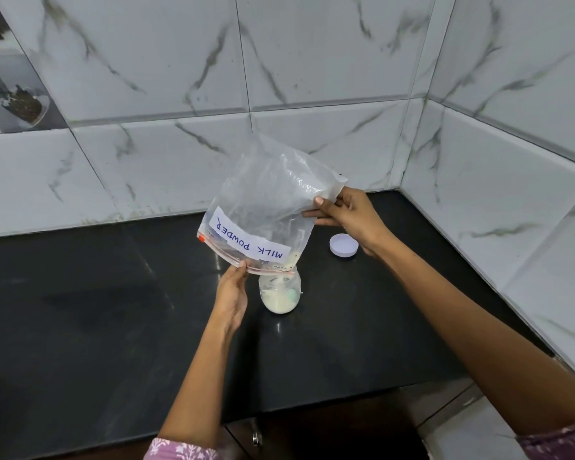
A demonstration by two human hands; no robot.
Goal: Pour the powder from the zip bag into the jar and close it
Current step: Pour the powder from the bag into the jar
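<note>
A clear zip bag (266, 207) with a white label reading MILK POWDER hangs upside down, its zip edge low and its mouth corner over a small clear jar (279, 295). The jar stands upright on the black counter (113, 310) and holds pale powder; a thin stream falls into it. My left hand (231, 293) pinches the zip edge just left of the jar. My right hand (344, 215) grips the bag's raised bottom corner. The jar's white round lid (343, 245) lies flat on the counter to the right, beside my right wrist.
Marble-patterned wall tiles (312, 94) close off the back and the right side, forming a corner behind the lid. The counter's front edge runs below my forearms, with a cabinet door and its metal knob (256, 438) beneath.
</note>
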